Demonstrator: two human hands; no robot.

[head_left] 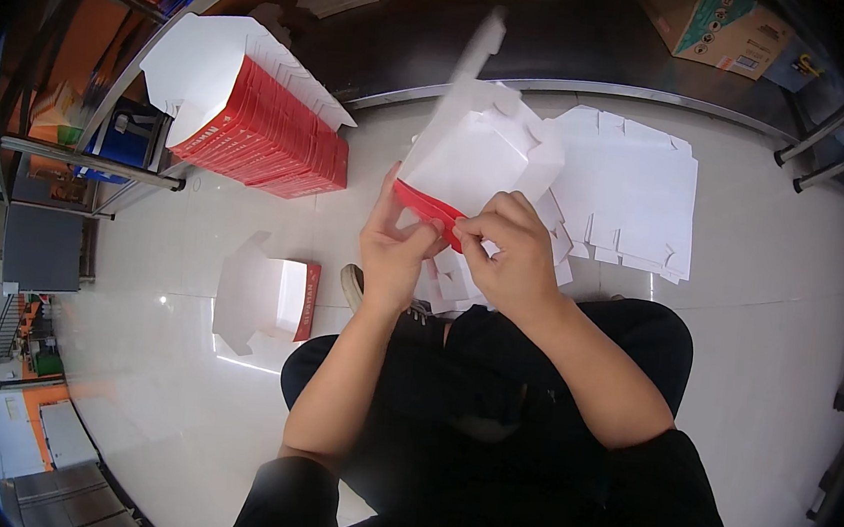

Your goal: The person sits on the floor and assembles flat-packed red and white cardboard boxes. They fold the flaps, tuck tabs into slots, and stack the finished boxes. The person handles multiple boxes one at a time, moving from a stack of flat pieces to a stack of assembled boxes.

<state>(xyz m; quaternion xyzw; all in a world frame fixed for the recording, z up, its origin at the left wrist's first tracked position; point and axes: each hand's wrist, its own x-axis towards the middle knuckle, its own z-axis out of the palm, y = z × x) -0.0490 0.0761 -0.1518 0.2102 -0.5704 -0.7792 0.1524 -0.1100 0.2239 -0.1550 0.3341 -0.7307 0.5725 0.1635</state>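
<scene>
A partly folded food box [471,157], white inside and red outside, is held up in front of me, its lid flap raised and blurred. My left hand [395,246] grips the near left corner, thumb on the red wall. The fingers of my right hand [512,246] pinch the same red wall at its right end. Behind and below the box, flat white box blanks [634,187] lie spread on the floor; more cut pieces show under my hands.
A tall nested stack of red boxes [273,135] stands on the floor at the far left. One open box [283,299] sits nearer, left of my shoe [352,286]. A metal-edged shelf [558,87] runs across the back, with a cardboard carton [728,34] at far right.
</scene>
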